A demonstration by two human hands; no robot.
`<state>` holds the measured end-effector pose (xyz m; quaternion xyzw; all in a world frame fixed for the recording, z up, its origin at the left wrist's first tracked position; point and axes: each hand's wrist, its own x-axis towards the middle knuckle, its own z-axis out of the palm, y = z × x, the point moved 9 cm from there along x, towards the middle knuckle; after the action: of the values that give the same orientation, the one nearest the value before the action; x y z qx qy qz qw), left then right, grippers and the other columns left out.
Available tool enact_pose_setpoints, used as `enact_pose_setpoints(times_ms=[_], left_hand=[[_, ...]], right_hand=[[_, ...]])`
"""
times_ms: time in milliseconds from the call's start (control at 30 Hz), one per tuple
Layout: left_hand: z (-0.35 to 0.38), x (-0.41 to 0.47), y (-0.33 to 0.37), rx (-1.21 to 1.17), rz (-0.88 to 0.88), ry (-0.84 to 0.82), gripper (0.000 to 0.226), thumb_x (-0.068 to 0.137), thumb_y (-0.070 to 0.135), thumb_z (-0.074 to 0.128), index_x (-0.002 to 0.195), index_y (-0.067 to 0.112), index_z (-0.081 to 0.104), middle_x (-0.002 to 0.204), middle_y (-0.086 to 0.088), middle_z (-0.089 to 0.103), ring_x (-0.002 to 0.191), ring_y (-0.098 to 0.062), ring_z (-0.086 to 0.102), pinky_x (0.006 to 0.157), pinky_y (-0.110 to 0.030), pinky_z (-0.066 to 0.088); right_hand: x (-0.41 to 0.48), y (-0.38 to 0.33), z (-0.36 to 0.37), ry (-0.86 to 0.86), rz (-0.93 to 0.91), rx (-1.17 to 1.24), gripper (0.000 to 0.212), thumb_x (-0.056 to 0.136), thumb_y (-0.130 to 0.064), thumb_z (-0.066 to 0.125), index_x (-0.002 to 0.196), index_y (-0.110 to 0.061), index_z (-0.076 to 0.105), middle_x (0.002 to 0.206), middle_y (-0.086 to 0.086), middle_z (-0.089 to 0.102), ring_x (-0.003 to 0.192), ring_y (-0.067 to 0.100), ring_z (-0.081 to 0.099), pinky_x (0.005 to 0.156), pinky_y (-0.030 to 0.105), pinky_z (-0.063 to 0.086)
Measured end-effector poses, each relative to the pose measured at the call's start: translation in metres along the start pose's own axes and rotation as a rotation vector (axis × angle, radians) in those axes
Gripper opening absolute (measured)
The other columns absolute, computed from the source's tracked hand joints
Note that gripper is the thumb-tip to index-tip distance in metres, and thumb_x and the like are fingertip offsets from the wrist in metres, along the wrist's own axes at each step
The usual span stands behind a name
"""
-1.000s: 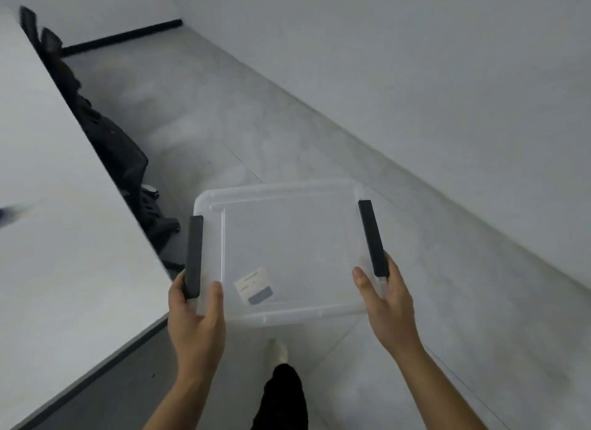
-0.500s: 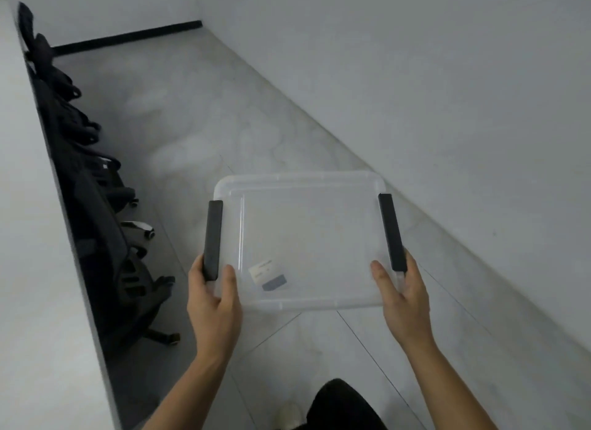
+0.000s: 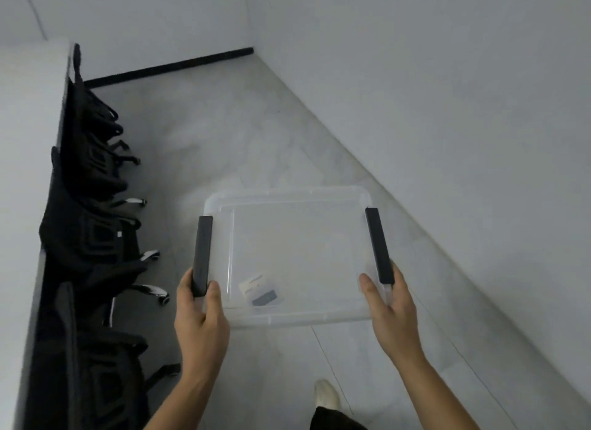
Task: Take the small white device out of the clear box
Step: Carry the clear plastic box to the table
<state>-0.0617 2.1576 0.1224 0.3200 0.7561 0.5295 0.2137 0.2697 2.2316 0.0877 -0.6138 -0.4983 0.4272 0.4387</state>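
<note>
I hold a clear plastic box [image 3: 297, 244] level in the air above the floor, its lid on, with a black latch [image 3: 202, 255] on its left side and another black latch [image 3: 379, 244] on its right. My left hand [image 3: 200, 321] grips the near left corner at the latch. My right hand [image 3: 391, 314] grips the near right corner. A small white label with a dark patch [image 3: 260, 290] shows through the plastic near the front left. No small white device can be made out inside.
A row of black office chairs [image 3: 92, 237] is tucked under a white table [image 3: 25, 160] along the left. A white wall [image 3: 463, 109] runs along the right. Grey tiled floor [image 3: 224, 135] lies ahead. My foot in a light sock [image 3: 326, 396] is below the box.
The view has swung right and farther down the aisle, so the white table slid to the left edge. The box stays held the same way in both hands.
</note>
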Motion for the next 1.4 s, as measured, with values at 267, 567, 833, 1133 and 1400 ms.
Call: enact_pose_setpoints(times_ms=[267,567,833,1133,1400], left_hand=[[0.026,0.181,0.022,-0.042,-0.1,0.21,0.043,0.1,0.02,0.052,0.141,0.014,0.047,0.128,-0.007,0.06,0.117,-0.023,0.056,0.099,-0.035,0.043],[0.089,0.447,0.0,-0.075,-0.169,0.256,0.046,0.1,0.021,0.052,0.144,0.013,0.044,0.133,-0.006,0.058,0.12,-0.022,0.054,0.101,-0.036,0.042],[0.15,0.672,0.043,-0.074,-0.125,0.199,0.044,0.099,0.017,0.053,0.142,0.011,0.047,0.128,-0.004,0.06,0.117,-0.018,0.055,0.094,-0.024,0.037],[0.231,0.924,0.038,-0.004,-0.179,0.232,0.039,0.099,0.021,0.053,0.138,0.014,0.05,0.119,-0.011,0.065,0.111,-0.028,0.059,0.09,-0.034,0.045],[0.25,1.123,0.063,-0.012,-0.224,0.375,0.046,0.099,0.019,0.054,0.143,0.011,0.044,0.128,-0.011,0.061,0.117,-0.026,0.057,0.094,-0.032,0.041]], right_hand=[[0.209,-0.083,0.148,-0.239,-0.064,-0.058,0.058,0.09,-0.052,0.06,0.144,-0.038,0.043,0.133,-0.033,0.051,0.12,-0.018,0.044,0.094,0.007,0.033],[0.43,-0.132,0.337,-0.299,-0.056,-0.109,0.063,0.089,-0.053,0.061,0.146,-0.035,0.043,0.133,-0.026,0.053,0.125,-0.002,0.047,0.1,0.02,0.033],[0.602,-0.198,0.446,-0.226,-0.053,-0.1,0.063,0.089,-0.051,0.062,0.146,-0.032,0.043,0.137,-0.021,0.053,0.128,0.001,0.046,0.102,0.023,0.034],[0.828,-0.22,0.609,-0.275,-0.034,-0.051,0.057,0.09,-0.046,0.062,0.143,-0.034,0.045,0.128,-0.025,0.053,0.122,-0.003,0.046,0.089,0.007,0.031],[1.008,-0.3,0.775,-0.437,-0.069,-0.06,0.057,0.09,-0.049,0.061,0.143,-0.035,0.045,0.131,-0.025,0.054,0.122,-0.003,0.048,0.089,0.006,0.032]])
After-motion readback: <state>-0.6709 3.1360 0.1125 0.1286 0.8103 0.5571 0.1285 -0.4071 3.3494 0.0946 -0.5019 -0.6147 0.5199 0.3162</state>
